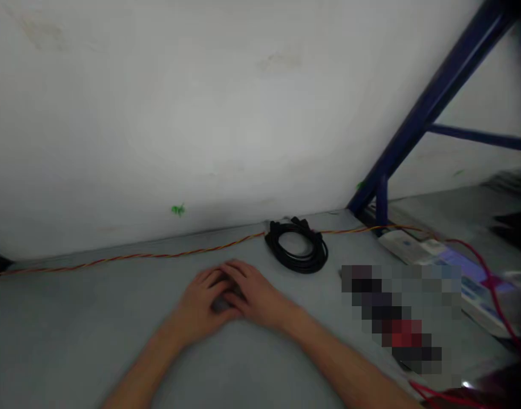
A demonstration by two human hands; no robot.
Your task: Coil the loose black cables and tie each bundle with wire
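Note:
My left hand (195,311) and my right hand (262,296) meet low over the grey floor, fingertips overlapping. Their fingers are apart and loosely curved, with the right fingers partly over the left ones. Through the gap between the palms and thumbs a dark, shadowed patch shows; I cannot make out any object in it. The nearest thing to my right hand is a coiled black cable (300,265), lying close to the wall with its plugs at the top of the coil. Both hands are slightly blurred.
A twisted red and yellow wire (147,255) runs along the white wall (226,113). At the right rises a slanted blue metal frame (417,113). White boxes (407,247), a red cord (486,272) and a pixelated area lie on the right side.

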